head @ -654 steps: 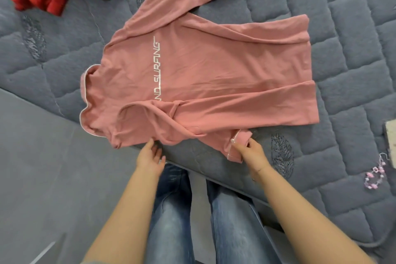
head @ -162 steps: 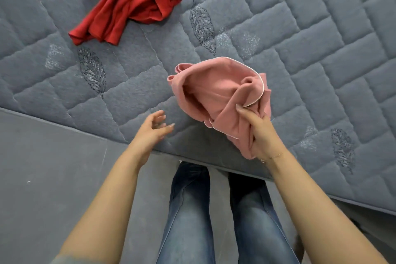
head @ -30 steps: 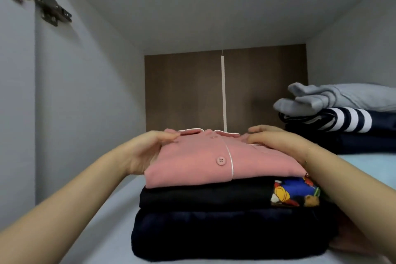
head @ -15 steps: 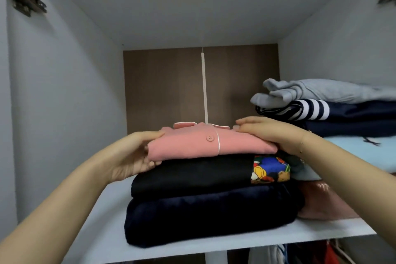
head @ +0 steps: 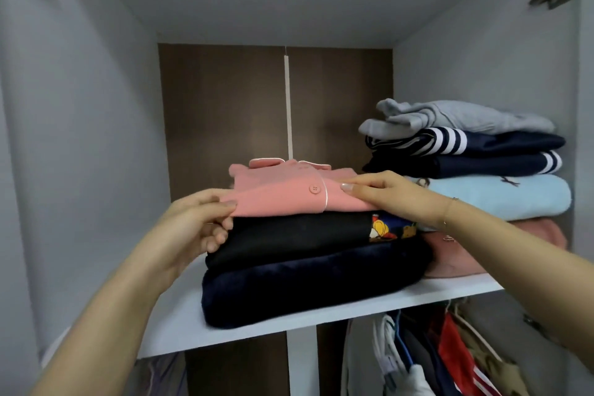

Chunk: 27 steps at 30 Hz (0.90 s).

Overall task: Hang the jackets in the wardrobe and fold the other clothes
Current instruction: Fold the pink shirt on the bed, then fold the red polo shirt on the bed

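The folded pink shirt (head: 283, 193), with white piping and a button, lies on top of a stack on the white wardrobe shelf (head: 257, 326). Under it are a folded black garment (head: 289, 235) with a cartoon print and a thick navy garment (head: 305, 283). My left hand (head: 196, 222) pinches the pink shirt's left front corner between thumb and fingers. My right hand (head: 389, 194) rests flat on the shirt's right side, fingers straight.
A second stack (head: 475, 164) of grey, striped navy, light blue and pink clothes stands at the right of the shelf. Below the shelf, garments (head: 434, 360) hang on hangers at the right. Grey side walls close in the shelf; a white divider (head: 300, 360) stands below.
The view has pulled back slightly since half a second ago. My left hand's fingers now pinch the shirt's left corner. My right hand stays flat on top.
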### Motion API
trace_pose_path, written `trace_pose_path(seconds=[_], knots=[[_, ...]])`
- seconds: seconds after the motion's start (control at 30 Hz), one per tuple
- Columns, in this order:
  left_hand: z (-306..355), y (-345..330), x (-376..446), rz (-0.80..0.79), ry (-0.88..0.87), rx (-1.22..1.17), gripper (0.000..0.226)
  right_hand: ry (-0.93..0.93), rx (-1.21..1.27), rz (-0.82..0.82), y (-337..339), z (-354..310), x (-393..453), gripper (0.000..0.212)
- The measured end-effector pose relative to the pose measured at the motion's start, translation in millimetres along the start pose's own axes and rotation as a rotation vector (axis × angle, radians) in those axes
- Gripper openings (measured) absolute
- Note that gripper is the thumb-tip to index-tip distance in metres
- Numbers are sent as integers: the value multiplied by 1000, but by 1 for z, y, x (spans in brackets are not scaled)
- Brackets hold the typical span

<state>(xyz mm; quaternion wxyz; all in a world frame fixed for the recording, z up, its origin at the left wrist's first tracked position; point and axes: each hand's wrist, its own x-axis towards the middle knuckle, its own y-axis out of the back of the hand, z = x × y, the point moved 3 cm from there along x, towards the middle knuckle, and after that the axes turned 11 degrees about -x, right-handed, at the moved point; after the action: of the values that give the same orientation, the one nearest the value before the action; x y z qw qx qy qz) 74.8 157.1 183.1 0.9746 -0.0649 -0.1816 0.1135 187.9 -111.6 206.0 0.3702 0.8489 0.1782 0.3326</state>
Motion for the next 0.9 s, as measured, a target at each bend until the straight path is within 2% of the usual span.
trace_pose_path(seconds=[0.07, 0.13, 0.2, 0.27, 0.43, 0.63, 0.77, 0.9], knots=[[6, 3, -7, 31, -74, 119, 19, -4, 15, 130, 4, 0, -16, 30], [12, 6, -16, 111, -167, 172, 21, -22, 65, 230, 15, -7, -40, 30], [13, 3, -33, 226, -272, 174, 26, -41, 118, 277, 24, -12, -70, 30], [10, -11, -55, 225, -317, 132, 28, -38, 159, 298, 31, -20, -102, 27], [-10, -87, -121, -195, -146, 35, 26, -119, 318, 338, 45, -30, -190, 31], [-32, -211, -225, -495, -2, -46, 23, -198, 195, 344, 75, -35, -348, 35], [-55, -310, -325, -687, 126, -168, 24, -323, 164, 534, 96, -40, -509, 32], [-78, -410, -440, -885, 261, -266, 30, -528, 168, 768, 110, -46, -678, 32]])
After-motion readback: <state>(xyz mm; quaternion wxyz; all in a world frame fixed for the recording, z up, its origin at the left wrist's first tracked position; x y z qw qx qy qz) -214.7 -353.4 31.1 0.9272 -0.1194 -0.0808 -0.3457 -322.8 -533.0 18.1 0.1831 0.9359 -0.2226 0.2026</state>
